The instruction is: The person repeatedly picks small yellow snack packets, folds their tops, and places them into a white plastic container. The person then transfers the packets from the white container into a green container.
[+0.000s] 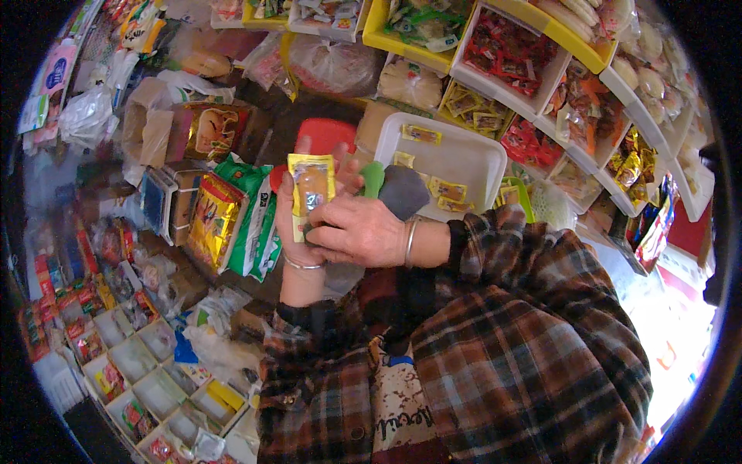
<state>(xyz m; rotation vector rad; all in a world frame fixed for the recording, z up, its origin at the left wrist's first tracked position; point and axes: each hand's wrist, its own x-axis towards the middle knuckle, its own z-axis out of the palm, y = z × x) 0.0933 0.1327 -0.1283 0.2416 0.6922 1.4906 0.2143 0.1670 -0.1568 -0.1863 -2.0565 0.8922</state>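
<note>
My left hand (286, 217) is palm up, with a yellow snack packet (312, 182) lying upright along it and a clear front showing brown food. The left fingers behind the packet are blurred. Across its lower end reaches my right hand (353, 229), fingers bent over the packet's edge and the left palm. Something small and dark shows at the right fingertips, too hidden to name. Beyond the right hand is a white plastic tray (387, 130) holding several similar yellow packets (447, 189). A green object (373, 178) and a grey rounded object (406, 191) stand just past the right knuckles.
Bins of wrapped snacks (510, 49) rise at the back right. Behind the hands lies a red plastic object (326, 136). Left are a green bag (255, 217), a gold packet (214, 220) and a weighing scale (157, 197). A compartmented rack (133, 356) fills the lower left.
</note>
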